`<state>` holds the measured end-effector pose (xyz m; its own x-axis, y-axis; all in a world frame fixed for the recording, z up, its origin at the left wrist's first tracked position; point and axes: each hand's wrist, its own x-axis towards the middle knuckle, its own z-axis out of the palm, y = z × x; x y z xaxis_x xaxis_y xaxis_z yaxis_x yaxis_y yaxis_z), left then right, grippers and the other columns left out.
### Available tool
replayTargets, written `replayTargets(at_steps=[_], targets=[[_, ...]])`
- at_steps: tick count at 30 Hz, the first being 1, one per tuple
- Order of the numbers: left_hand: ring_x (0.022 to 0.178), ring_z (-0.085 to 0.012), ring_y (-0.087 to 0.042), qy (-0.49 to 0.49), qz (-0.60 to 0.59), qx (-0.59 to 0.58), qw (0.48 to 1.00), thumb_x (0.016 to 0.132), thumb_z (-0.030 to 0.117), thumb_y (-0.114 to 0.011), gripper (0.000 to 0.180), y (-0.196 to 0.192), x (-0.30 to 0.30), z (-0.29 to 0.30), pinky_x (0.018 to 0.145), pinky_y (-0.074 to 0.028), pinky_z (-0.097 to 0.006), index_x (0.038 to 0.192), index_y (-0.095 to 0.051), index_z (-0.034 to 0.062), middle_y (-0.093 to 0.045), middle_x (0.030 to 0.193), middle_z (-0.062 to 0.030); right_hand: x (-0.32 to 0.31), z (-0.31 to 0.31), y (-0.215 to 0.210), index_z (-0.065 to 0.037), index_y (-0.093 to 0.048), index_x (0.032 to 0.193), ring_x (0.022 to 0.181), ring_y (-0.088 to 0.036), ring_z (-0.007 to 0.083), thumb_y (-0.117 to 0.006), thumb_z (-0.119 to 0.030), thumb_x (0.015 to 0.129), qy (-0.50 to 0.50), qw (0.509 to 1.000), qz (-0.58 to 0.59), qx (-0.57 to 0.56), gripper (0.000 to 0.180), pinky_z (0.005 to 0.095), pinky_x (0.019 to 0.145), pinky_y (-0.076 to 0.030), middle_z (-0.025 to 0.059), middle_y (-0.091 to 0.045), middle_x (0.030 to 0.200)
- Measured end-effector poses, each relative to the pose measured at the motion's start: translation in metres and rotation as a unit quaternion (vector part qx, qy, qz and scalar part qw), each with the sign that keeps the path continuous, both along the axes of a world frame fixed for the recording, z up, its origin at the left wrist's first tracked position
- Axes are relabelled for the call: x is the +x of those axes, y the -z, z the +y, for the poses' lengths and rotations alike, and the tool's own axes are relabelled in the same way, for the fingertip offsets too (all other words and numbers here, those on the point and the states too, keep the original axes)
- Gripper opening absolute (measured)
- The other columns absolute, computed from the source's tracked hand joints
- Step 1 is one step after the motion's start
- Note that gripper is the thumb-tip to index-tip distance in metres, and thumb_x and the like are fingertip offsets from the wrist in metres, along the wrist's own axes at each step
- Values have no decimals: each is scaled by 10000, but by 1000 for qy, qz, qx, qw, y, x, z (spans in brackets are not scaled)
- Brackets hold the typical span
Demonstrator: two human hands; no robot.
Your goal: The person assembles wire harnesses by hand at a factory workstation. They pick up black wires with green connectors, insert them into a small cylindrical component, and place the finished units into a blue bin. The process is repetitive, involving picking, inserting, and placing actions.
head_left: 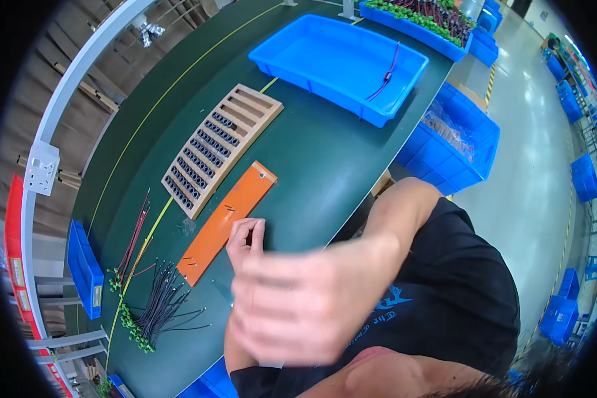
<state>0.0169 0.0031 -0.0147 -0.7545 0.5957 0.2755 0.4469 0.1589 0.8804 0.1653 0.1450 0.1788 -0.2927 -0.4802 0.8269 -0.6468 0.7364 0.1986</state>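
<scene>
Both hands hang over the counter (312,159): left hand (247,240) loosely curled, empty, beside the orange strip (227,219); right hand (298,298) blurred, grip unreadable.

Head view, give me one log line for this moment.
left hand: on orange strip, grip unclear | right hand: blurred, raised | near: wire bundle, wooden rack, blue tray

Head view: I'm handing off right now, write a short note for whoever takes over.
Left hand: fingers curled, at the edge of the orange plate; holding anything, cannot tell.
Right hand: blurred in front of the body, grip unclear.
Wooden rack has black pieces in its nearer rows; farther rows are bare.
Loose black wires lie beside the plate.
Blue tray holds one wire bundle.
</scene>
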Motion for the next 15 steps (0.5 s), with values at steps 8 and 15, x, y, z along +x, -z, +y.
replayTargets(at_steps=[8,15], targets=[[876,-242,-658,40,25,-26,999,910,-3,-738,60,2,-3,7,796,-520,-318,960,-728,-36,-686,959,-135,-52,-23,-3,-100,-461,913,878,-565,213,-529,-197,850,242,964,-1,-112,134,342,863,-525,62,-478,824],[853,-282,-675,72,39,-48,995,902,-13,-732,76,-11,-5,5,777,-541,-342,971,-758,8,-689,918,-142,-91,17,-18,-90,-582,889,761,-573,214,-616,-275,800,172,957,-219,78,208,390,777,-488,37,-567,782]])
